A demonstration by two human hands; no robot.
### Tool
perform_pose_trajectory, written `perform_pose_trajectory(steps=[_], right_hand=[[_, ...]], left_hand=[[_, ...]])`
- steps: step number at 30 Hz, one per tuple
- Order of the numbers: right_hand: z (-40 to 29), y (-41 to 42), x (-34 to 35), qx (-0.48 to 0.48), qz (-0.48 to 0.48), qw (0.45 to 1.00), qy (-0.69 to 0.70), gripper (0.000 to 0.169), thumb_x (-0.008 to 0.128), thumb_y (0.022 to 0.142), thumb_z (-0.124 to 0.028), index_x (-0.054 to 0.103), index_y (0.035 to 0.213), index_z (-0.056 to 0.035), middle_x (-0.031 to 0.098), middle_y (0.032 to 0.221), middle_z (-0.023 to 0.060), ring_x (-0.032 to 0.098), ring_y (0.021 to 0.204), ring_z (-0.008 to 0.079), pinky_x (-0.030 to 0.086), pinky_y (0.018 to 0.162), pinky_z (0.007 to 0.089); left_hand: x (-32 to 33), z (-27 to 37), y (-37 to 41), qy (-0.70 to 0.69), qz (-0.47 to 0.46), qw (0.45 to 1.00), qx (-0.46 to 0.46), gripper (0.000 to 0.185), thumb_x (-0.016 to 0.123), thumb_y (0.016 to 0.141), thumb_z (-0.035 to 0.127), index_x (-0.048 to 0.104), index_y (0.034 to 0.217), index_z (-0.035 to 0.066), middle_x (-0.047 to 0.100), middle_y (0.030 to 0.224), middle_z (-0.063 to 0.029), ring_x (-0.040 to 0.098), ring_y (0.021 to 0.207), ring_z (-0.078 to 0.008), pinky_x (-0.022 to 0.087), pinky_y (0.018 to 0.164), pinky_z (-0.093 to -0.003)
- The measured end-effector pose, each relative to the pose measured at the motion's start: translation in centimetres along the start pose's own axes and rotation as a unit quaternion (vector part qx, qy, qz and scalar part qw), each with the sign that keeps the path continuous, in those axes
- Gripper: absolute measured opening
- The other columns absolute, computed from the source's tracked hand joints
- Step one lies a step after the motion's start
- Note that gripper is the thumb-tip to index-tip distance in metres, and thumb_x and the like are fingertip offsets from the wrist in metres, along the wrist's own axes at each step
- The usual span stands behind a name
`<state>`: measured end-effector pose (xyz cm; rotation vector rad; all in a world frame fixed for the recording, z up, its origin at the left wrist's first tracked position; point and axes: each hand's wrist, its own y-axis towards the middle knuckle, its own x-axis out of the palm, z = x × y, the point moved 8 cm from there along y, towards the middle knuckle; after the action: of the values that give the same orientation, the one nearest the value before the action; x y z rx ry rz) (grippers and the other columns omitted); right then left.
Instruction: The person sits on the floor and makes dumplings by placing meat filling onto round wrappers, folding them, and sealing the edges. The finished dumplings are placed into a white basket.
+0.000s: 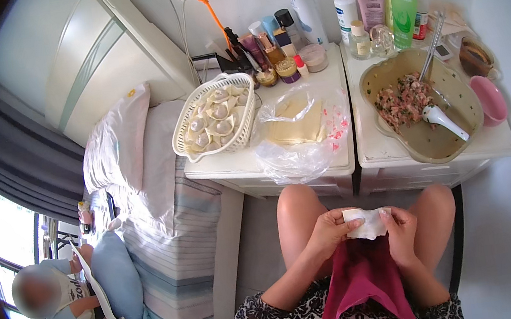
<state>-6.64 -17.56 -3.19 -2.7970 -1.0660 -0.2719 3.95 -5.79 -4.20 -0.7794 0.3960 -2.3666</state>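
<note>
Between my two hands, above my lap, is a pale folded dumpling wrapper (366, 225). My left hand (333, 231) pinches its left end with thumb and fingers. At the right end, the thumb and fingers of my right hand (399, 230) grip it too. Whether filling lies inside I cannot tell. Straight ahead, a stack of square wrappers (296, 120) lies in a clear plastic bag (292, 159). Folded dumplings (220, 112) fill a white plastic basket (184, 142) to the left. A beige basin (465, 78) on the right holds minced meat with green bits (405, 101).
A white spoon (447, 123) and a metal utensil (433, 46) rest in the basin, beside a pink bowl (488, 99). Bottles and tubes (370, 1) line the wall. Left are a bed (186, 260) and a seated person (73, 299). Two white cabinets (268, 184) stand before my knees.
</note>
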Motion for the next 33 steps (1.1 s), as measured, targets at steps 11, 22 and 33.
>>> perform_pose_trajectory(steps=[11, 22, 33], right_hand=[[2.8, -0.9, 3.3, 0.196, -0.156, 0.954, 0.162, 0.027, 0.068, 0.077, -0.012, 0.062, 0.097, 0.0042, 0.064, 0.086, 0.0076, 0.059, 0.074, 0.0113, 0.048, 0.067, 0.0236], [3.3, -1.0, 2.5, 0.152, -0.129, 0.974, 0.106, 0.027, 0.069, 0.077, -0.011, 0.062, 0.097, 0.0047, 0.064, 0.087, 0.0067, 0.059, 0.076, 0.0114, 0.048, 0.069, 0.0246], [2.1, -0.6, 2.3, 0.106, -0.105, 0.982, 0.112, 0.023, 0.066, 0.078, -0.004, 0.061, 0.1, 0.0035, 0.063, 0.09, 0.0073, 0.059, 0.078, 0.0118, 0.049, 0.07, 0.0257]], left_hand=[[-1.3, 1.4, -0.6, 0.208, -0.016, 0.977, 0.047, 0.014, 0.065, 0.08, 0.003, 0.066, 0.093, -0.003, 0.066, 0.085, -0.0058, 0.06, 0.076, -0.0103, 0.049, 0.067, -0.0238], [-0.7, 1.2, 0.0, 0.184, -0.061, 0.98, 0.041, 0.016, 0.065, 0.081, 0.008, 0.065, 0.093, -0.002, 0.065, 0.083, -0.0035, 0.059, 0.075, -0.0079, 0.048, 0.067, -0.0229], [-1.5, 1.4, 0.1, 0.213, -0.022, 0.975, 0.058, 0.013, 0.066, 0.081, 0.009, 0.066, 0.09, -0.001, 0.065, 0.076, -0.0049, 0.058, 0.064, -0.0082, 0.046, 0.055, -0.0207]])
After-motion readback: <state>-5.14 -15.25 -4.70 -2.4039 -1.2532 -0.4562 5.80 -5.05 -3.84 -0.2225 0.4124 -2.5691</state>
